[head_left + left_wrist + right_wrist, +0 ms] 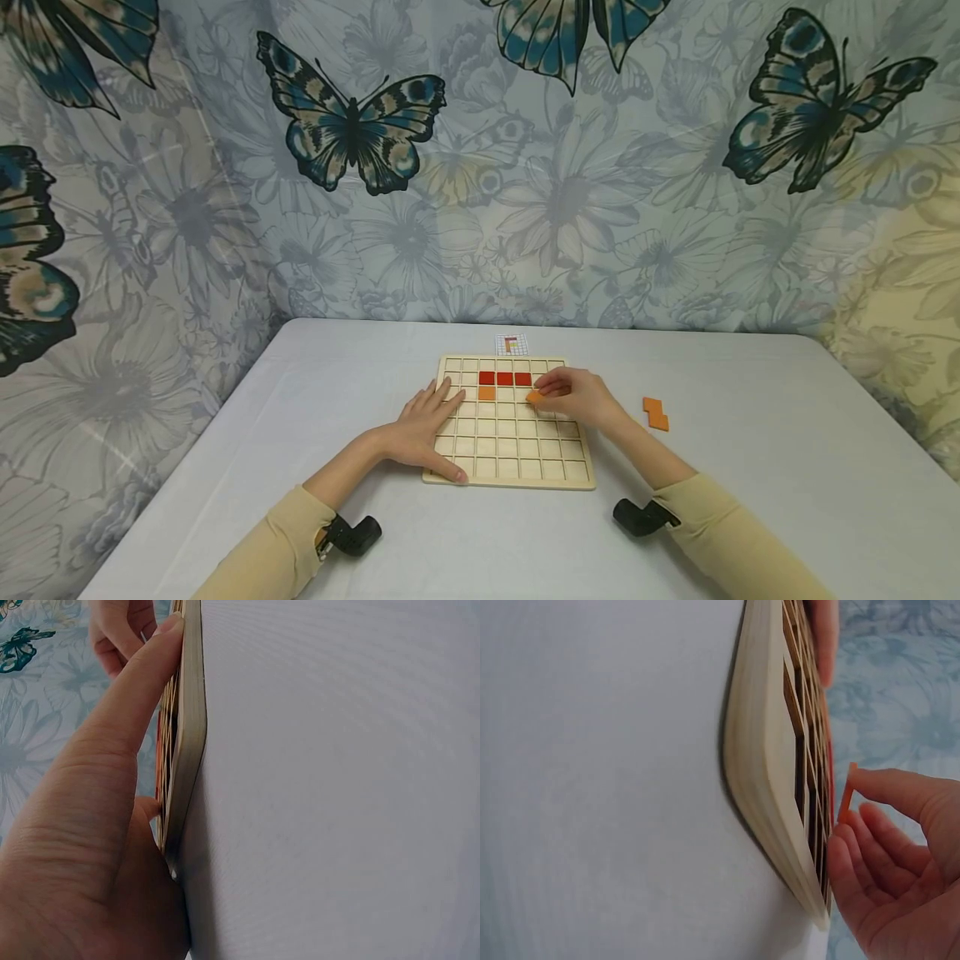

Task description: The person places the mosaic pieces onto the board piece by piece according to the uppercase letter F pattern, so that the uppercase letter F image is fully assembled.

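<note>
Board (508,482): pale wooden grid, lying flat near the middle of the white table (720,517).

Left hand (425,427): at the board's left side, fingers spread wide, some reaching over the grid. Thumb rests on the near rim; the left wrist view shows the thumb tip against the board's edge.

Right hand (576,397): above the right part of the board. Thumb and finger pinch one orange tile (847,793); the other fingers are bent. The right wrist view shows a narrow gap between this tile and the board. From the head view, the tile is just below the right end of the red row, partly covered by the fingers; the exact square under it cannot be told.

On the grid: three red tiles (505,378) side by side in the second row from the far edge. A seated orange tile (487,392) is directly below the leftmost red one.

Right of the board, well apart from it: two loose orange tiles (656,414), close together, slightly offset.

Beyond the far rim: small card (512,344) printed with a grid and coloured squares.

Surroundings: butterfly-and-flower backdrop (562,200); tan sleeves (262,546); a black device (356,535) at each wrist.
</note>
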Available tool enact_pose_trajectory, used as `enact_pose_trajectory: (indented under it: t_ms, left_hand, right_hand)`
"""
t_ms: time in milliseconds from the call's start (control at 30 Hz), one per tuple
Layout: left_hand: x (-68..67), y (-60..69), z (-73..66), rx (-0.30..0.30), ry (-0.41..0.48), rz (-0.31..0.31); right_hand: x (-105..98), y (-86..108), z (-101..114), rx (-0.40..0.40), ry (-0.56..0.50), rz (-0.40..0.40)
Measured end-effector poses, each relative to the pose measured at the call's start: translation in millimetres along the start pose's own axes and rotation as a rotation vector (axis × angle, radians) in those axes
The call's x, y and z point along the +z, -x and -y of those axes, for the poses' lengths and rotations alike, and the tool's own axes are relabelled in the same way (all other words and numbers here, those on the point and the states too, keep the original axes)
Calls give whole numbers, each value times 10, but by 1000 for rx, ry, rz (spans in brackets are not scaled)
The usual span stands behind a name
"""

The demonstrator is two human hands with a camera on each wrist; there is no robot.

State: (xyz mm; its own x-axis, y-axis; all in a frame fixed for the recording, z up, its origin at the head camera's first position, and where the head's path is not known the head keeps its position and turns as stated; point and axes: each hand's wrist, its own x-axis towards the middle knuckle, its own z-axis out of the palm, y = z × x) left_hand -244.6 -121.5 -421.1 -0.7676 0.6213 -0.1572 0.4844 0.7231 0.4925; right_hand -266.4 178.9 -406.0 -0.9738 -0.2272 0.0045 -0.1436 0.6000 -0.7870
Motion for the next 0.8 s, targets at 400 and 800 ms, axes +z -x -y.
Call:
enact_pose_trajectory:
  t_ms: [400,800]
  left_hand:
    - [7,-6,15,1,-1,2]
    - [-2,-1,3,-7,-13,5]
  right_hand:
    - [177,-9,137,-52,3,30]
    - [361,-45,301,-297,79,63]
